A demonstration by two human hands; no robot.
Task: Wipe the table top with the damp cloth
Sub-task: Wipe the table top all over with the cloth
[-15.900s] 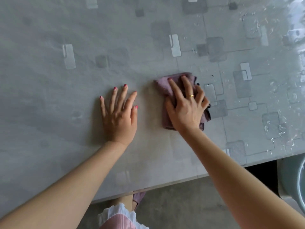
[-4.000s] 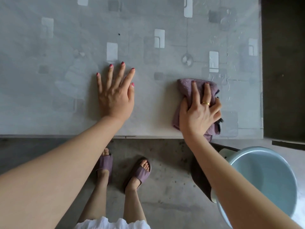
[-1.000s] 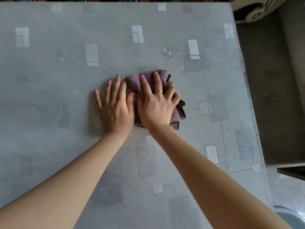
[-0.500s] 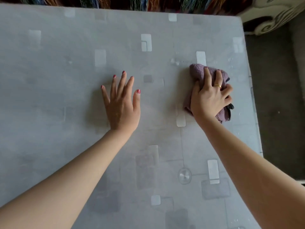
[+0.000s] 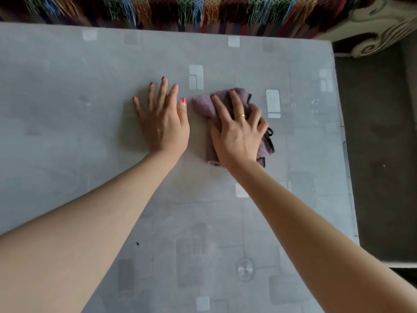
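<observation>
The cloth (image 5: 204, 105) is pressed flat under the right hand (image 5: 237, 134); droplets (image 5: 314, 101) far right could be missed if strokes stop short.

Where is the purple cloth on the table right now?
In the head view, the purple cloth lies flat on the table, right of centre toward the far edge, pressed under the right hand and just right of the flat left hand.

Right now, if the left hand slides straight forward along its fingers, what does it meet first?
Only bare table; the left hand likely reaches the far edge and the fringed blanket beyond.
</observation>
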